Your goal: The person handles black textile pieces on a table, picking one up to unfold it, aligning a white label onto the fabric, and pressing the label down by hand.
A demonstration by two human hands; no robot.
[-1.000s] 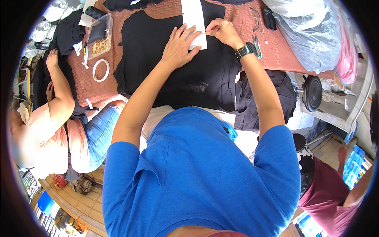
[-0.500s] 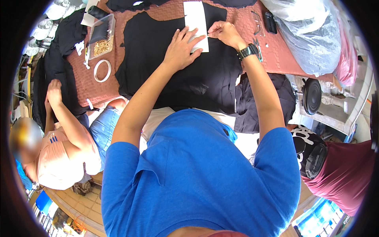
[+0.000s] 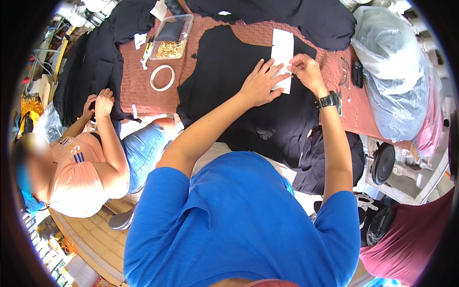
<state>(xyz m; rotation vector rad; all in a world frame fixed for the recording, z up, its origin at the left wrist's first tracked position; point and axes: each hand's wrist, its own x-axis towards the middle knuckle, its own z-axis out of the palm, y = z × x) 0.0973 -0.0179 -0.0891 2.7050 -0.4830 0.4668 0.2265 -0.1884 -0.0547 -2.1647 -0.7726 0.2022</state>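
Observation:
A piece of black fabric (image 3: 224, 62), cut in a garment shape, lies spread on the table before me. On its right part rests a white rectangular card or paper strip (image 3: 282, 44). My left hand (image 3: 260, 86) lies flat with fingers spread, pressing on the strip's lower half and the fabric beside it. At the strip's right edge, thumb and forefinger of my right hand (image 3: 307, 72) are pinched together close to the left fingertips. Whatever they hold is too small to make out. A dark watch (image 3: 327, 100) sits on my right wrist.
A clear plastic box (image 3: 190, 28) with small gold-coloured pieces and a white ring (image 3: 163, 88) lie left on the reddish-brown table cover (image 3: 138, 98). Glasses (image 3: 344, 71) and large plastic bags (image 3: 392, 76) are at right. One person (image 3: 81, 177) sits left, another (image 3: 411, 234) is at right.
The whole view has shifted, so the table and things now appear lower and further right. My hands keep nearly the same place on the strip. The person at left has lowered their hands slightly.

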